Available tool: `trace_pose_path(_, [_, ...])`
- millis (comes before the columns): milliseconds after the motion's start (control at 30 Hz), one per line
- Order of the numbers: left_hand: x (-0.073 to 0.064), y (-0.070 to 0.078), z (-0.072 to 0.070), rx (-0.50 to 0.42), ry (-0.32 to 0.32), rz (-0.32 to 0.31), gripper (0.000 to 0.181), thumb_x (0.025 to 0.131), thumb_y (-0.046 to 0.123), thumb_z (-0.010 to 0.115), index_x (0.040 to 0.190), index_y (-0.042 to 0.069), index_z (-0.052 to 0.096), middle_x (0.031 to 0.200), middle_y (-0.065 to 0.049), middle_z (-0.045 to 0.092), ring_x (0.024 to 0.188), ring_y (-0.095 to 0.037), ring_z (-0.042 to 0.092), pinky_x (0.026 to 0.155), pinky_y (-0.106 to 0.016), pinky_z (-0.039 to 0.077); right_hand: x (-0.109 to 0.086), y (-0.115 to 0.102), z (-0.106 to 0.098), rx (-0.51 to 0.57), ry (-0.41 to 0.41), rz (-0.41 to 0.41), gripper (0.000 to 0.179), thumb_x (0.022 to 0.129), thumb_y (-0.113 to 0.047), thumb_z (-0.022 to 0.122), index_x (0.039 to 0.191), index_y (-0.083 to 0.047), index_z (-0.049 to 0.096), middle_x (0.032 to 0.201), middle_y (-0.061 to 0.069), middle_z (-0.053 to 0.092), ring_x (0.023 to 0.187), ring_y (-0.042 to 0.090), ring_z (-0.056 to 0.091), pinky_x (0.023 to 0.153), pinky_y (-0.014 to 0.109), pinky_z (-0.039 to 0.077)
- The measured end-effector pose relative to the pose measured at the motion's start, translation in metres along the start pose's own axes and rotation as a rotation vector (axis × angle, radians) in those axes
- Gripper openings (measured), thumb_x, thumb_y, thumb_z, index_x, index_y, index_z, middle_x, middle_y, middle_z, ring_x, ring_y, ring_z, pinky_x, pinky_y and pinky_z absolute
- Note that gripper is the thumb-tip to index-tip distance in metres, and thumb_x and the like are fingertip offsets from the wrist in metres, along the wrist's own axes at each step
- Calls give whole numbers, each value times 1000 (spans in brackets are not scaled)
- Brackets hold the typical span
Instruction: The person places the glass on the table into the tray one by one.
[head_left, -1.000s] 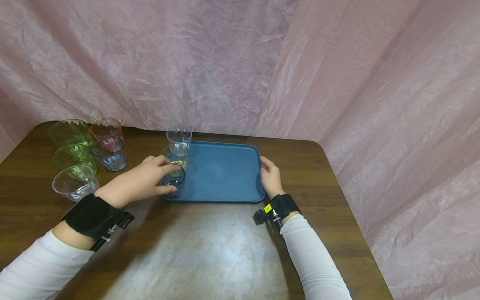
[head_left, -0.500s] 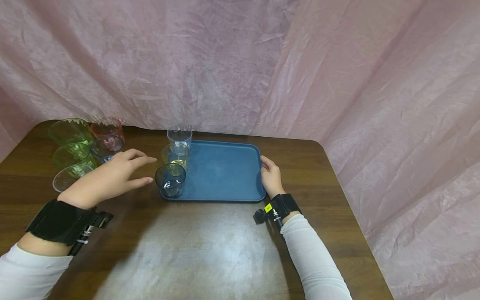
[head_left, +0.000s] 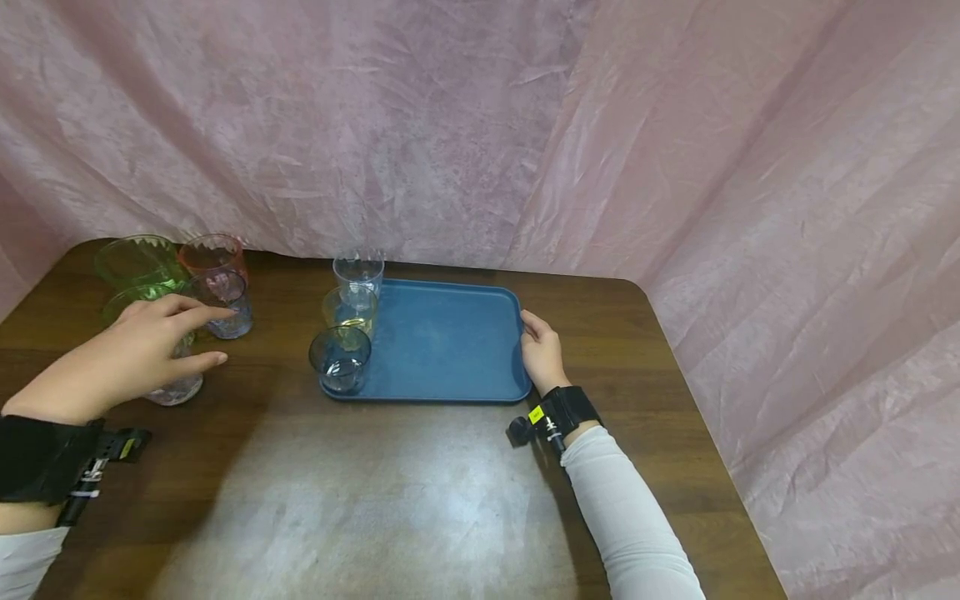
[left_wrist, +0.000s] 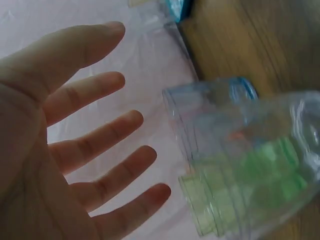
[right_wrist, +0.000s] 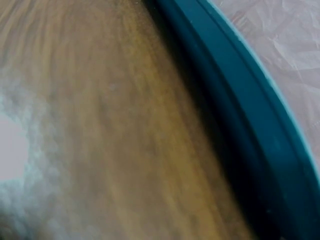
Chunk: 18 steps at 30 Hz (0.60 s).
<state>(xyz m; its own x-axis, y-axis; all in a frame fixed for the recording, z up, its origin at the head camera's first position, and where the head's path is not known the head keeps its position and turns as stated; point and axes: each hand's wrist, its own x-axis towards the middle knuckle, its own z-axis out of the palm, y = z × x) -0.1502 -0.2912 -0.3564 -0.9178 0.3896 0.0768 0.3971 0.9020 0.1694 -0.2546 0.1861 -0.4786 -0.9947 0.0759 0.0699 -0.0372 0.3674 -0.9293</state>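
What has just changed is our left hand (head_left: 142, 354): it has let go of the smoky glass (head_left: 341, 373) and come away from the tray (head_left: 450, 350) to the glasses at the left, so setting that glass down looks finished. The smoky glass stands upright at the tray's near left corner, in a row with the yellowish glass (head_left: 352, 322) and the far clear glass (head_left: 360, 277) along the left edge. Our left hand is spread, thumb apart from the fingers, holding nothing, in front of the near clear glass (head_left: 178, 392) and partly hiding it; the green glass (head_left: 135, 262), red glass (head_left: 217, 254) and blue glass (head_left: 234, 317) are close by. A second ago our fingers were round the smoky glass; half a second ago they were spread just beside it. Our right hand (head_left: 543, 358) stays at the tray's right edge, touching it; we cannot tell whether it pinches the rim.
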Motion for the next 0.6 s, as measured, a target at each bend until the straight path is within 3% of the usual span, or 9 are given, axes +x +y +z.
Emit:
trace_pose_path(200, [-9, -13, -3, 53, -43, -53, 61, 83, 32, 73, 130, -1, 53, 119, -37, 50, 107, -51, 47, 88, -70, 29, 0, -1, 1, -4, -5, 12, 43, 96, 2, 39, 138, 3, 46, 146, 18, 43, 134, 25, 40, 112, 39, 34])
trace_pose_path(600, [-23, -32, 1, 65, -125, -117, 63, 83, 36, 72, 129, -1, 53, 117, -38, 52, 108, -52, 45, 83, -69, 33, 0, 1, 1, -15, -4, 12, 43, 96, 3, 39, 138, 2, 45, 146, 17, 42, 134, 25, 39, 112, 38, 33])
